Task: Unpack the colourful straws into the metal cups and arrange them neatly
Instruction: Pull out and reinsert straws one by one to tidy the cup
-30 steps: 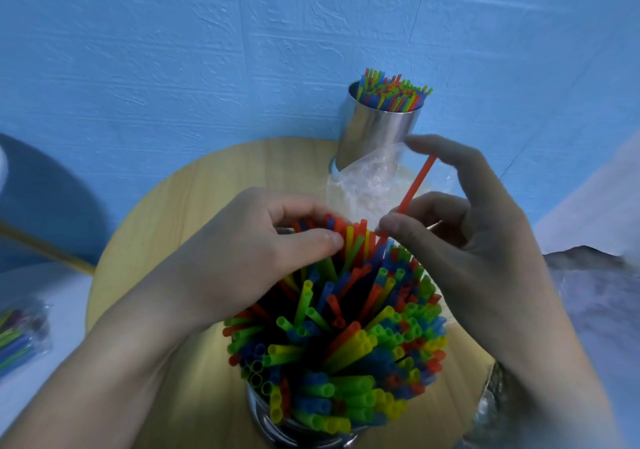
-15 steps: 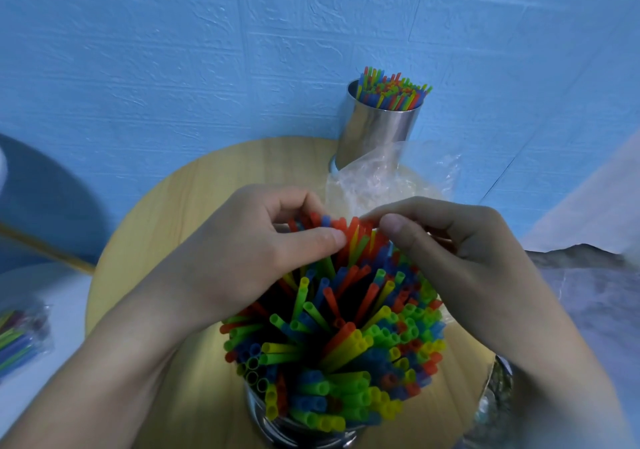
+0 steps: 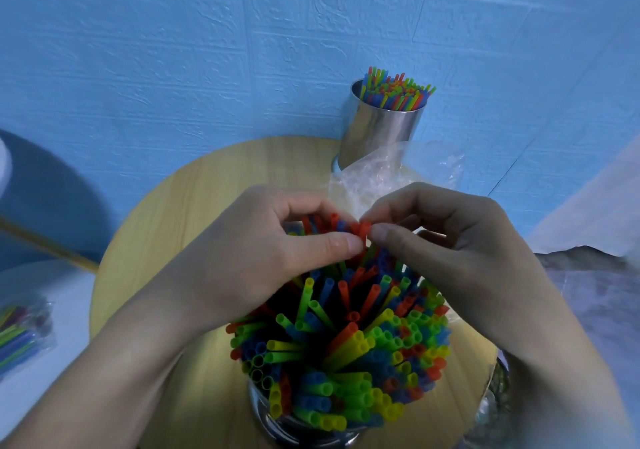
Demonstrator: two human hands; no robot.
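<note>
A near metal cup (image 3: 266,417) at the bottom centre is packed with colourful straws (image 3: 346,351) that fan outward. My left hand (image 3: 249,258) curls over the far tops of these straws, thumb and fingers pinching a bunch of them. My right hand (image 3: 446,251) meets it from the right, thumb and forefinger pinching a red straw tip (image 3: 362,230). A second metal cup (image 3: 377,130), filled with upright thin straws (image 3: 394,90), stands at the back of the round wooden table (image 3: 180,213).
An empty clear plastic bag (image 3: 377,178) lies crumpled between the far cup and my hands. A sealed pack of straws (image 3: 20,334) lies at the left on a white surface. A blue wall rises right behind the table. Another shiny object (image 3: 495,410) sits at the bottom right.
My right hand came down with the red straw it held above the cup and pushed it in among the others. It now pinches the straw tips next to my left thumb.
</note>
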